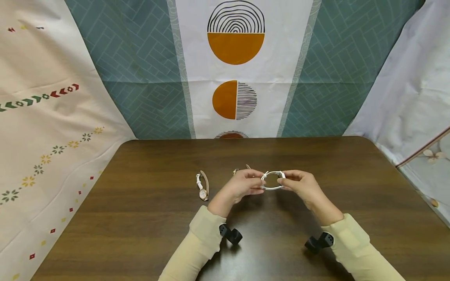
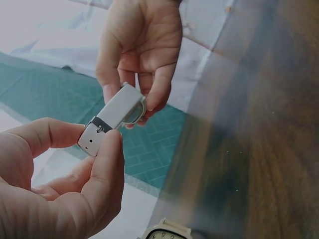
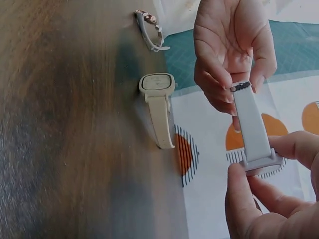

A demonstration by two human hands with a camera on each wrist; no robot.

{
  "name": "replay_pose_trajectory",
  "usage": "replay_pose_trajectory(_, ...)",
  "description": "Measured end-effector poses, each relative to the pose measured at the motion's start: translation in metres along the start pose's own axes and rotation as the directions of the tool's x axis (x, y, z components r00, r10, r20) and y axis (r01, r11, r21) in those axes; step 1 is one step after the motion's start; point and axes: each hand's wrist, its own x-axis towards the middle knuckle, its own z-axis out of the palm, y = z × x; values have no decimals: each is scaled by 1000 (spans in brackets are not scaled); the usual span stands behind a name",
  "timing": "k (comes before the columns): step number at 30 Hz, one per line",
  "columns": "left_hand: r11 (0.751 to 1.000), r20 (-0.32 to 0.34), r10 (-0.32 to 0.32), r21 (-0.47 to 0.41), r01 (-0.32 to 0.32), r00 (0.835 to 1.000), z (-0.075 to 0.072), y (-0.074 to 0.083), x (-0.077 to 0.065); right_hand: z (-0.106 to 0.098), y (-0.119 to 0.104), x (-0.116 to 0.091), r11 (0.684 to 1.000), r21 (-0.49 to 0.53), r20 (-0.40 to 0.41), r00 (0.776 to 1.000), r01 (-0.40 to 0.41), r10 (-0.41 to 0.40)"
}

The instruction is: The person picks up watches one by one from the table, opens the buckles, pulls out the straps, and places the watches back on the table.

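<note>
A white wristwatch (image 1: 272, 189) is held up between both hands over the table, its strap forming a loop. My left hand (image 1: 243, 182) pinches the strap at the buckle end between thumb and fingers. In the left wrist view the dark metal buckle (image 2: 101, 124) shows on the white strap (image 2: 119, 105), its pin at a hole. On the opposite side my right hand (image 1: 303, 187) grips the watch by its case (image 3: 261, 163). The dial faces away in the right wrist view.
Left of the hands, a small watch (image 1: 203, 194) with a round face and pale strap lies on the brown table (image 1: 140, 218). Behind my left hand is a beige watch (image 3: 159, 119) with a rounded rectangular face, mostly hidden in the head view. Patterned cloths (image 1: 151, 78) hang around the table.
</note>
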Motion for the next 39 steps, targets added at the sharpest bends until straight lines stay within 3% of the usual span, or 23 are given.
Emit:
replay_pose_trajectory(17, 998, -61, 38, 61, -34, 997, -18, 2, 2, 16, 12, 2, 995, 104, 47, 999, -2, -3)
replay_pose_trajectory(23, 997, -68, 41, 74, -36, 997, -22, 2, 2, 17, 13, 2, 996, 90, 88, 996, -2, -6)
replay_pose_trajectory(32, 989, 21, 31, 145, -33, 999, -24, 1, 1, 17, 9, 4, 1000, -15, 118, 993, -10, 12)
replay_pose_trajectory(39, 990, 72, -8, 139, -2, 997, -23, 2, 0, 19, 2, 6, 1000, -8, 104, 995, -4, 5)
